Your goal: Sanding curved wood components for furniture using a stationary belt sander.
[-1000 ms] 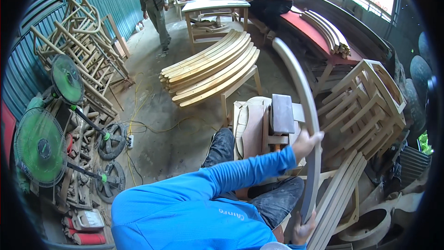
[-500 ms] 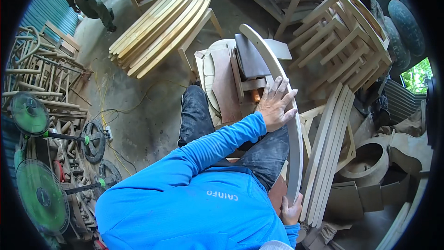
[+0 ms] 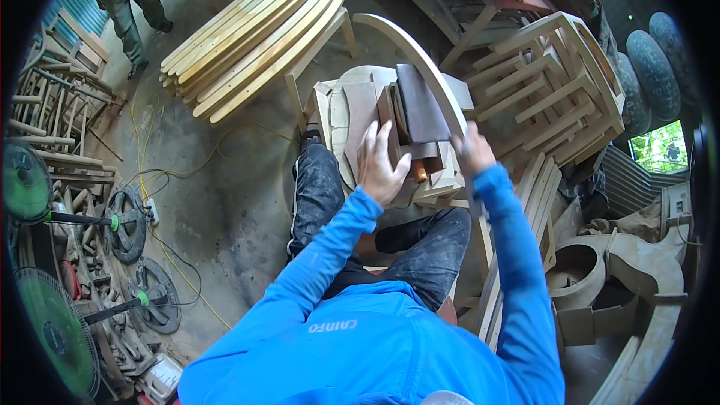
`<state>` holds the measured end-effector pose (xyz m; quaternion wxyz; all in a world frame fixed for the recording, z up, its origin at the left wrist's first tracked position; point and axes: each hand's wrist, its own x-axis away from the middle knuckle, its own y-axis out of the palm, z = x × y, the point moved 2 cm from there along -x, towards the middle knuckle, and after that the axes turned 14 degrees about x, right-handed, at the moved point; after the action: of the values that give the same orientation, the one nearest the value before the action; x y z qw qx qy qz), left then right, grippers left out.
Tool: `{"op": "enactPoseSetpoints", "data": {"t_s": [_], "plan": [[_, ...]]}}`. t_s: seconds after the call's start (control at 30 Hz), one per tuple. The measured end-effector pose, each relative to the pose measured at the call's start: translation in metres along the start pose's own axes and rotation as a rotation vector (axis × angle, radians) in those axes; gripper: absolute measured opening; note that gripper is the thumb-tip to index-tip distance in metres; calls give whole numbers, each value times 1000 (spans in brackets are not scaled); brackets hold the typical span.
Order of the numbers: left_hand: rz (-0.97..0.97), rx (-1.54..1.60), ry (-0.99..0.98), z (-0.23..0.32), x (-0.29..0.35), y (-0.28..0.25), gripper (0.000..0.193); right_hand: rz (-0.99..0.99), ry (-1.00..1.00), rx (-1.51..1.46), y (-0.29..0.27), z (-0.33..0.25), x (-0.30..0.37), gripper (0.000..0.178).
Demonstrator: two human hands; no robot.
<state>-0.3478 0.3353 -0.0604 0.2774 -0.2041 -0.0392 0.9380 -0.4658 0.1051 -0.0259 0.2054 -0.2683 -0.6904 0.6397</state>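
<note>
A long curved wooden slat runs from the far side of a low work stand back toward my lap. My right hand is closed around its middle part, slightly smeared by motion. My left hand has its fingers spread and nothing in it, over the near part of the stand beside a brown flat board. Between the left hand and the slat, a dark flat-faced block stands on the stand. Just below that shows a small orange-brown cylindrical piece. The slat's near end is partly hidden by my right arm.
Stacked curved slats lie on a support at the far left. Wooden frames are piled at the right, with long straight strips nearer me. Green fans and a yellow cord are at left. A person stands at the far left.
My left hand has come off the slat and moved left over the stand. My right hand has gone from the slat's near end to its middle. The slat's far end has shifted left.
</note>
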Motion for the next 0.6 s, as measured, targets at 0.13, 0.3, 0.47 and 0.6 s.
{"op": "enactPoseSetpoints", "data": {"t_s": [0.13,0.3,0.47,0.6], "plan": [[-99,-10,-91,-6,56,-25,79,-161,105,89,2,-47,-101,55],[-191,-38,-30,18,51,-22,70,-120,117,11,15,-41,-108,54],[-208,47,69,42,38,-3,64,17,124,-252,18,-9,51,43],[-243,93,74,44,49,21,64,-83,161,-539,-18,9,232,23]]}}
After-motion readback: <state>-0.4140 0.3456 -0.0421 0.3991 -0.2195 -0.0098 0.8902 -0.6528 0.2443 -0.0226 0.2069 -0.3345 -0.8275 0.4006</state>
